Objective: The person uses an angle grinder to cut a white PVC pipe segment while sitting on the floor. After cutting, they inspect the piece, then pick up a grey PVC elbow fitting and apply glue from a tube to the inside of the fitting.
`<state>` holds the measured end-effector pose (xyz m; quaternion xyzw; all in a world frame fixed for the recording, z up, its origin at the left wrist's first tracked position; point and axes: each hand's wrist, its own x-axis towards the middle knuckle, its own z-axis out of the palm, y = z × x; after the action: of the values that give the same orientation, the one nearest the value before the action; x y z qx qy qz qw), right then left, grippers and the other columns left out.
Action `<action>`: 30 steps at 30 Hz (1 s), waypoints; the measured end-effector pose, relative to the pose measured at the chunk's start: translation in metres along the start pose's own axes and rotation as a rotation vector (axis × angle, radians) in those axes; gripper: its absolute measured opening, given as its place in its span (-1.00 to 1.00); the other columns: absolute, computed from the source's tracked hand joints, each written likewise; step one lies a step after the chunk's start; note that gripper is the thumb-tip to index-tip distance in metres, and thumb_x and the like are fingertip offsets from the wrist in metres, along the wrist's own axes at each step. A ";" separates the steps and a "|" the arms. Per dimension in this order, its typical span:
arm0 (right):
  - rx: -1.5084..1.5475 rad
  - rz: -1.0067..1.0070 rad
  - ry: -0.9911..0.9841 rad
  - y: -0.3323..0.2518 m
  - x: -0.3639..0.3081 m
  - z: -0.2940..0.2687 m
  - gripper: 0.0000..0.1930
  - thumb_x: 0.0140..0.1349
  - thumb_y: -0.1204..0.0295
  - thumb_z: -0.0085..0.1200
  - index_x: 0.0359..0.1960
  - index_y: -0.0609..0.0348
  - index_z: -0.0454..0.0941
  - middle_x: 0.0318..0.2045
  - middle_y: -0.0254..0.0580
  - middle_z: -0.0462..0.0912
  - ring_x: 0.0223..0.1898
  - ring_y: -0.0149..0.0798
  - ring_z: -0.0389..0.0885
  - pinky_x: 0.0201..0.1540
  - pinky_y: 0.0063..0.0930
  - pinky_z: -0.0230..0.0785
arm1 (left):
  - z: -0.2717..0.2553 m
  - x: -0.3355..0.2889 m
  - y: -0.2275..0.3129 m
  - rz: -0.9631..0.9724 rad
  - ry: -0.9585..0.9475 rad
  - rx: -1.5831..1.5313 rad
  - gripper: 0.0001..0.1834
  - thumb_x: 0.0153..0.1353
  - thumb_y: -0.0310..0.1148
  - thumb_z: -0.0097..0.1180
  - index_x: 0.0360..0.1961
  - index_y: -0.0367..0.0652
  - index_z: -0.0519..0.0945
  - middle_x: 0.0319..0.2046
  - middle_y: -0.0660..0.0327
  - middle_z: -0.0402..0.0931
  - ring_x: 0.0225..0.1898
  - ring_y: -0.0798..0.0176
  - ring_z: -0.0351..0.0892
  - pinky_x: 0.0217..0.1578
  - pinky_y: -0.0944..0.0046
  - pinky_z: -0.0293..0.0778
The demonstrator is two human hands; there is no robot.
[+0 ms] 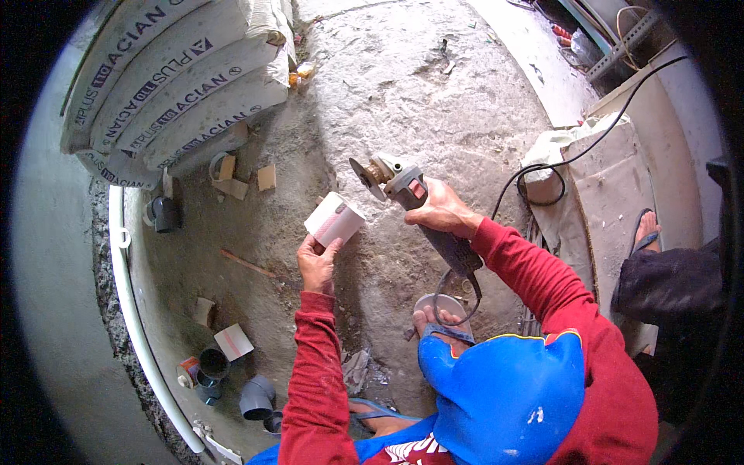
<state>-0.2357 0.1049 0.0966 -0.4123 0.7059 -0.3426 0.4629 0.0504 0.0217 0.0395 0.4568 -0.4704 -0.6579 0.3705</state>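
Angle grinder [451, 249], long axis diagonal, disc [366, 180] toward upper left, right hand's [443, 209] fingers clamped round its body, left hand's [316, 268] fingers gripping a white pink-striped piece [335, 221]

Bold dark capital lettering is legible along the ends of the stacked pale, bulging sacks [256, 74] at upper left, repeated from sack to sack and accompanied by small dark boxes with pale characters and a triangular emblem. White block capitals stand on the red-and-blue fabric garment [446, 456] at the lower edge, only partly in view. The short white cylindrical piece [335, 220] carries a pinkish-red printed strip, its characters too small to read.
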 end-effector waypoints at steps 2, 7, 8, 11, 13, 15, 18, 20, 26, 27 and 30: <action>-0.037 0.047 0.004 0.001 -0.001 0.001 -0.36 -0.20 0.23 0.37 -0.05 0.31 0.49 -0.20 -0.02 0.64 -0.16 -0.12 0.63 -0.05 -0.29 0.48 | -0.004 0.001 -0.003 -0.014 0.028 0.132 -0.68 0.10 -0.66 0.35 -0.09 -0.29 0.61 -0.13 0.17 0.69 -0.16 0.34 0.66 -0.09 0.30 0.57; -0.050 0.043 0.018 0.002 -0.001 0.002 -0.38 -0.19 0.22 0.37 -0.06 0.31 0.49 -0.19 -0.01 0.64 -0.15 -0.09 0.64 -0.03 -0.28 0.48 | -0.007 0.001 -0.011 -0.009 0.037 0.009 -0.64 0.09 -0.67 0.35 -0.06 -0.26 0.61 -0.12 0.17 0.69 -0.14 0.33 0.66 -0.06 0.29 0.55; -0.043 0.033 0.018 0.002 -0.001 0.003 -0.37 -0.19 0.22 0.36 -0.06 0.31 0.49 -0.19 -0.01 0.64 -0.15 -0.09 0.64 -0.03 -0.29 0.48 | -0.007 0.002 -0.011 -0.016 0.034 0.000 -0.64 0.09 -0.67 0.36 -0.06 -0.26 0.60 -0.12 0.17 0.69 -0.14 0.33 0.66 -0.06 0.29 0.55; -0.040 0.015 0.019 0.001 0.002 0.004 -0.37 -0.18 0.22 0.36 -0.05 0.31 0.49 -0.19 -0.02 0.64 -0.15 -0.10 0.64 -0.03 -0.29 0.48 | -0.009 0.002 -0.010 -0.013 0.027 0.058 -0.62 0.09 -0.67 0.36 -0.05 -0.26 0.60 -0.11 0.17 0.69 -0.13 0.33 0.66 -0.05 0.28 0.55; -0.049 0.014 0.012 -0.001 0.003 0.003 -0.37 -0.19 0.23 0.36 -0.05 0.30 0.49 -0.19 -0.03 0.65 -0.15 -0.11 0.64 -0.04 -0.30 0.48 | -0.009 0.004 -0.011 -0.009 0.019 0.098 -0.62 0.09 -0.67 0.36 -0.04 -0.27 0.60 -0.11 0.16 0.69 -0.12 0.33 0.66 -0.04 0.28 0.55; -0.063 0.036 -0.015 -0.003 0.004 0.003 -0.37 -0.19 0.24 0.36 -0.04 0.29 0.49 -0.18 -0.04 0.65 -0.15 -0.12 0.64 -0.04 -0.30 0.48 | -0.010 0.005 -0.012 -0.043 0.021 0.106 -0.61 0.09 -0.66 0.37 -0.03 -0.27 0.60 -0.10 0.16 0.69 -0.11 0.34 0.65 -0.04 0.28 0.55; -0.052 0.036 -0.030 -0.005 0.005 0.003 -0.39 -0.19 0.25 0.36 -0.05 0.28 0.50 -0.19 -0.05 0.65 -0.17 -0.13 0.64 -0.04 -0.30 0.49 | -0.013 0.008 -0.011 -0.059 0.029 0.300 -0.63 0.11 -0.67 0.34 -0.04 -0.28 0.60 -0.10 0.15 0.69 -0.10 0.33 0.65 -0.03 0.29 0.54; -0.040 0.037 -0.009 -0.007 0.005 0.004 -0.39 -0.19 0.25 0.36 -0.07 0.29 0.50 -0.20 -0.05 0.65 -0.18 -0.13 0.63 -0.05 -0.30 0.49 | -0.016 0.011 -0.007 -0.007 -0.026 0.228 -0.64 0.16 -0.64 0.31 0.00 -0.28 0.58 -0.08 0.15 0.67 -0.10 0.31 0.66 -0.02 0.27 0.55; -0.006 0.018 0.007 -0.005 0.004 0.005 -0.44 -0.18 0.31 0.36 -0.11 0.33 0.51 -0.26 -0.16 0.61 -0.23 -0.29 0.57 -0.11 -0.37 0.46 | -0.026 0.017 0.009 -0.190 -0.106 -0.124 -0.59 0.32 -0.46 0.22 0.17 -0.26 0.49 0.04 0.14 0.62 -0.04 0.21 0.65 -0.06 0.16 0.61; -0.023 0.037 0.016 -0.005 0.005 0.003 -0.45 -0.18 0.31 0.36 -0.11 0.33 0.51 -0.27 -0.16 0.61 -0.23 -0.29 0.57 -0.11 -0.38 0.46 | -0.027 0.018 0.010 -0.203 -0.130 -0.134 -0.58 0.33 -0.44 0.21 0.19 -0.25 0.48 0.06 0.13 0.60 -0.02 0.19 0.64 -0.05 0.13 0.61; 0.022 0.023 0.021 -0.004 0.005 0.003 -0.45 -0.17 0.30 0.36 -0.12 0.34 0.51 -0.29 -0.16 0.60 -0.24 -0.29 0.56 -0.12 -0.38 0.46 | -0.028 0.021 0.012 -0.231 -0.144 -0.164 -0.59 0.34 -0.41 0.21 0.18 -0.23 0.48 0.05 0.14 0.61 -0.02 0.19 0.64 -0.04 0.12 0.61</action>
<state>-0.2331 0.0988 0.0970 -0.3954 0.7116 -0.3496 0.4638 0.0714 -0.0084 0.0414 0.4275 -0.3849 -0.7634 0.2937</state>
